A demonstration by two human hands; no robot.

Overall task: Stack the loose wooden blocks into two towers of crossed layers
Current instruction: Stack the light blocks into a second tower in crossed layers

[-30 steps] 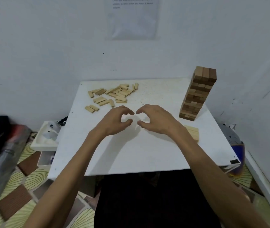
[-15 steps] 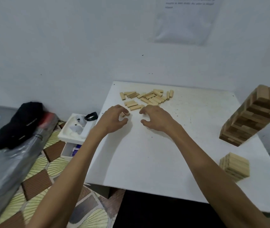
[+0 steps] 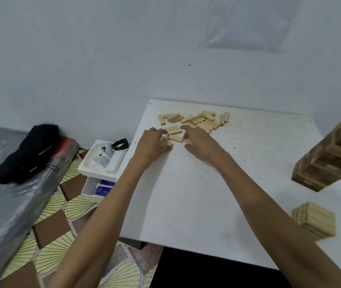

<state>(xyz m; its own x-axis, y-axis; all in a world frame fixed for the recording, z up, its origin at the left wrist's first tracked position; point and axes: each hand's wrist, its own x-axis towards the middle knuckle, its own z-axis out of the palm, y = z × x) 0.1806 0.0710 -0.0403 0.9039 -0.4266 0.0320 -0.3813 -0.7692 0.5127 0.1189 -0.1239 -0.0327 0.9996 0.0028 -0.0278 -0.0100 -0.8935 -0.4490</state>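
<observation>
Several loose light wooden blocks (image 3: 196, 120) lie scattered at the far left of the white table (image 3: 196, 204). My left hand (image 3: 152, 145) sits at the near edge of the pile, its fingers curled round a block (image 3: 166, 142). My right hand (image 3: 201, 143) is just to the right, fingers arched over the pile, with a block end (image 3: 187, 140) between thumb and fingers. Another block (image 3: 175, 138) lies between the hands. A tall tower of darker blocks (image 3: 331, 156) stands at the right edge. A short stack of light blocks (image 3: 314, 220) sits nearer, at the front right.
Left of the table, a white tray (image 3: 94, 169) holds a game controller and a black strap on a small drawer unit. A black cloth (image 3: 26, 152) lies on a plastic-wrapped surface at the far left. The white wall runs right behind the table.
Both hands have reached forward and left from the table's middle to the loose pile and closed on blocks. My view has swung left, so the tall tower now sits at the right edge.
</observation>
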